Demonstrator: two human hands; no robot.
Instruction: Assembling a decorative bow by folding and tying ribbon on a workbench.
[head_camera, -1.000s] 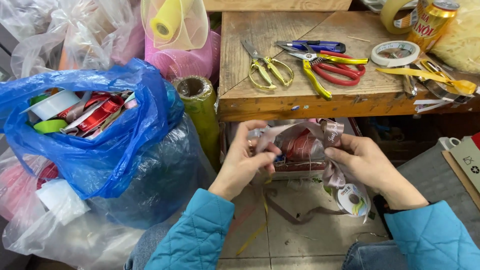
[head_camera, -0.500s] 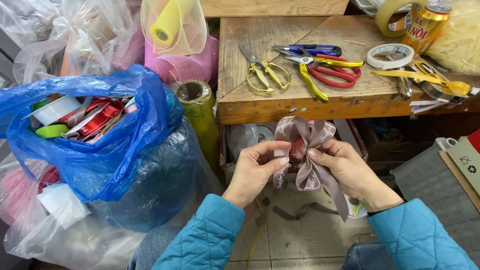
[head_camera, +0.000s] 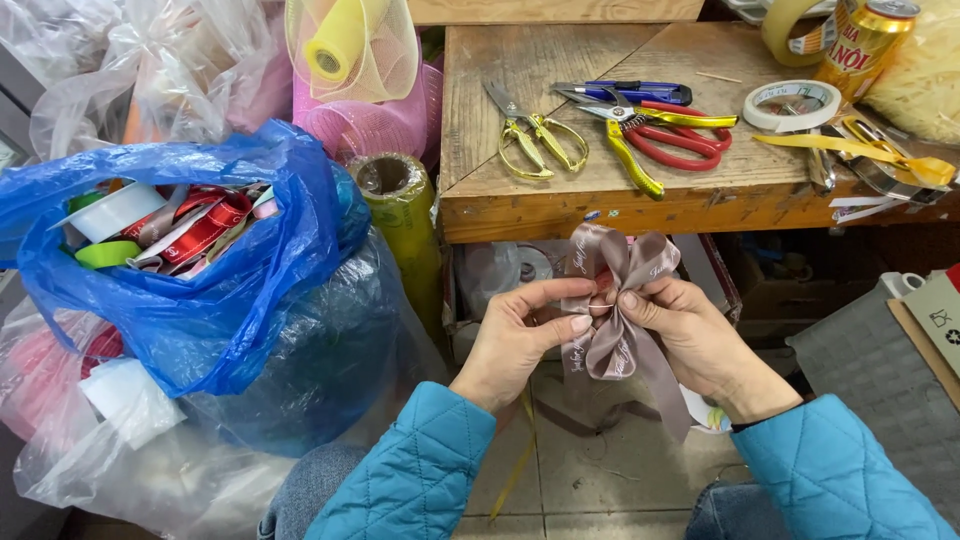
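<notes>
Both hands pinch taupe ribbon bow (head_camera: 615, 310) at its centre knot, held in air below front edge of wooden counter (head_camera: 480, 80). Left hand (head_camera: 515, 340) grips left side, thumb on loop; right hand (head_camera: 690, 335) grips right side, fingertips on knot. Bow tails hang down between wrists. On counter: gold scissors (head_camera: 535, 135), red-handled scissors (head_camera: 670, 140), tape roll (head_camera: 792, 103). Blue plastic bag (head_camera: 230, 290) of ribbon spools at left.
</notes>
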